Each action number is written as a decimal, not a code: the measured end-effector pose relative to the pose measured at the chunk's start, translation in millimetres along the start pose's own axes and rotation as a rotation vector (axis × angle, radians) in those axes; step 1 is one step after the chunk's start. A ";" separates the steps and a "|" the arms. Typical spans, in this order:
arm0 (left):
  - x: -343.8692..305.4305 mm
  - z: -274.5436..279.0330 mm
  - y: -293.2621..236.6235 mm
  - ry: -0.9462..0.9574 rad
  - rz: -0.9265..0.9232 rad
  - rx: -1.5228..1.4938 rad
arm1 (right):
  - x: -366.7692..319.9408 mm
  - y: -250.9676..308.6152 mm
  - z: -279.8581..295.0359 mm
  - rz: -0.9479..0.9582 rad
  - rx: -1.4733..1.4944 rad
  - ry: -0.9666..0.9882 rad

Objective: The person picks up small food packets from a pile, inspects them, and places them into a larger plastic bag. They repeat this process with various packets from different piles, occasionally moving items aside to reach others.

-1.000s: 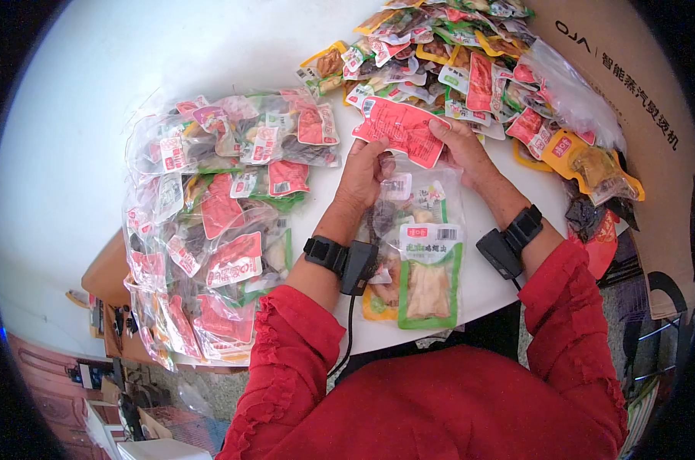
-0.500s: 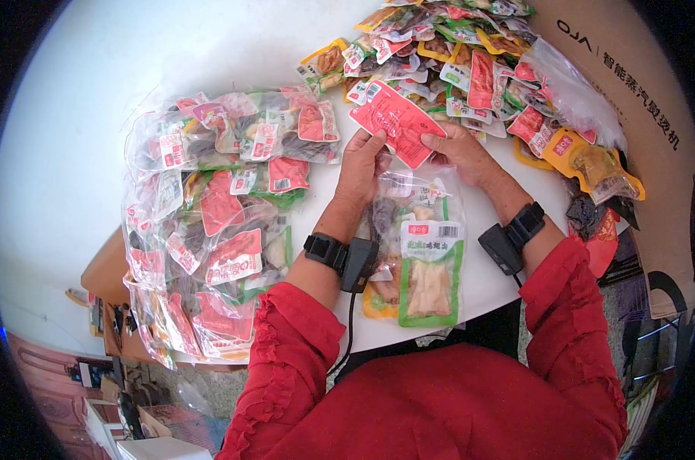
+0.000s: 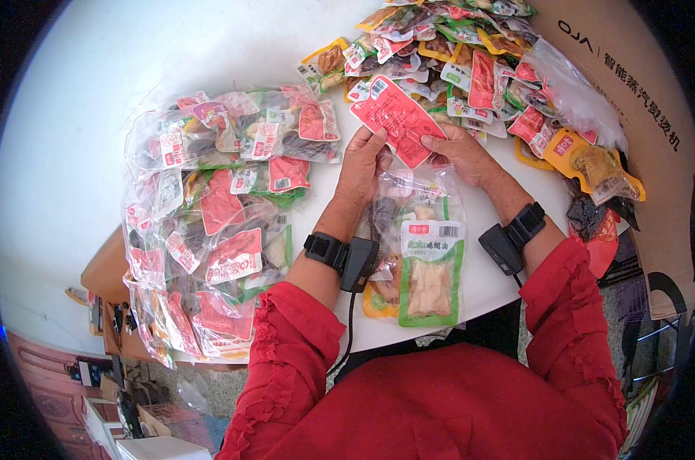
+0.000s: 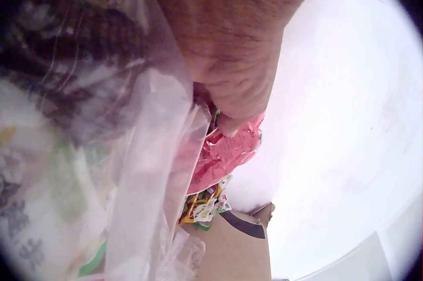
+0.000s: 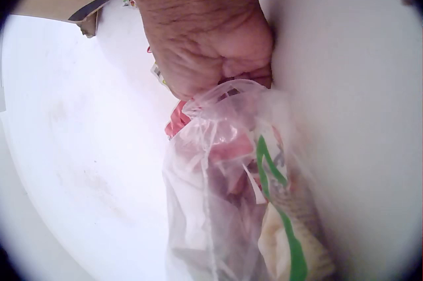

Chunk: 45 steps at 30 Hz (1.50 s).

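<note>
In the head view a flat red-backed food packet (image 3: pixel 397 119) is held tilted between both hands, its barcode corner at the upper left. My left hand (image 3: pixel 359 167) pinches its left edge with the thumb on top. The right hand (image 3: pixel 466 155) grips the lower right edge, thumb over the red side; the fingers underneath are hidden. Just below the hands is a clear plastic bag (image 3: pixel 453 188) with several packets, among them a green-edged packet (image 3: pixel 430 280) at the near end. In the right wrist view the bag's open mouth (image 5: pixel 241 89) sits right at the right hand.
Filled clear bags (image 3: pixel 232 207) are stacked on the left of the white table (image 3: pixel 485 284). A large heap of loose packets (image 3: pixel 455 61) lies at the far right, with a yellow packet (image 3: pixel 589 165) at its near edge. Beside it stands a cardboard box (image 3: pixel 616 77).
The red packet has turned from nearly level to a steeper slant, its upper left end rising. Both hands have shifted only slightly; the bag below stays about where it was.
</note>
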State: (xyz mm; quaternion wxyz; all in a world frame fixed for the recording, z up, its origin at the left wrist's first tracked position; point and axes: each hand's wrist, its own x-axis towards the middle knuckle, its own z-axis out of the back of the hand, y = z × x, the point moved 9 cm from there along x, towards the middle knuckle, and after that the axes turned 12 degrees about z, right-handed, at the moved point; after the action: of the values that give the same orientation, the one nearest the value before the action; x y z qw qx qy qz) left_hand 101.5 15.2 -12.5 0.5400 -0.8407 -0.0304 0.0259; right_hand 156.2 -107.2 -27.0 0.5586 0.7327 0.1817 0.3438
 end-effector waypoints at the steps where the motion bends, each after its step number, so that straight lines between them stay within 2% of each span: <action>1: 0.2 0.5 0.3 -0.002 -0.001 0.005 | -0.2 0.3 -0.9 -0.002 0.018 0.002; 8: -1.8 -3.2 -2.2 0.007 -0.007 -0.011 | -1.6 1.5 0.1 -0.015 0.018 -0.011; 11: -3.2 -4.0 -3.2 -0.011 0.003 -0.065 | -2.5 1.2 -5.2 -0.052 0.032 0.045; 20: -4.4 -7.3 -2.8 -0.012 0.034 -0.043 | 1.2 0.2 6.5 -0.021 -0.038 -0.039; 23: -5.2 -12.7 2.6 0.022 0.093 0.032 | 2.9 9.5 6.9 0.063 -0.018 -0.073; 25: -4.2 -10.1 4.3 0.008 0.092 -0.011 | -1.7 15.3 -0.2 0.039 -0.233 0.018; 26: -3.2 -7.8 4.8 0.008 0.092 -0.010 | -1.7 16.5 -1.3 0.039 -0.232 0.019; 29: -1.1 -4.9 4.2 0.018 0.127 0.015 | -2.6 27.8 -12.4 0.054 -0.153 0.055; 31: -1.2 -1.7 2.4 -0.015 0.146 -0.102 | -7.5 34.8 -32.2 -0.024 0.277 0.167; 32: -2.6 -2.9 0.5 -0.014 0.146 -0.102 | -7.6 33.2 -31.4 -0.024 0.277 0.166; 34: -5.8 -19.3 -0.1 0.186 0.194 -0.321 | -5.1 30.0 -21.4 0.035 0.017 0.119; 35: -4.2 -16.2 0.9 0.187 0.196 -0.319 | -5.0 28.1 -20.6 0.036 0.018 0.116; 37: -7.6 -33.8 1.9 0.430 0.235 -0.238 | -3.4 26.6 -19.8 0.042 0.002 0.110; 39: -11.3 -40.0 8.4 0.469 0.301 -0.298 | -1.9 28.0 -17.5 0.053 0.044 0.077; 41: -16.6 -50.8 14.1 0.540 0.363 -0.220 | -1.2 27.8 -15.9 0.062 0.086 0.042; 42: -19.3 -54.3 21.4 0.554 0.450 -0.187 | -0.5 29.1 -14.8 0.090 0.169 0.003; 43: -22.7 -57.0 20.6 0.555 0.454 -0.188 | -0.3 31.0 -13.3 0.117 0.252 -0.036; 45: -33.0 -67.2 9.8 0.635 0.304 -0.021 | -0.8 30.7 -11.4 0.114 0.246 -0.064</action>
State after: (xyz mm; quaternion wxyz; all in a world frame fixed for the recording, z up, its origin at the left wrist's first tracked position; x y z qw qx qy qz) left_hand 74.0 -52.4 6.8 0.5036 -0.8073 0.2644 -0.1571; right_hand 144.0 -109.3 3.3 0.4495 0.8154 0.1626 0.3267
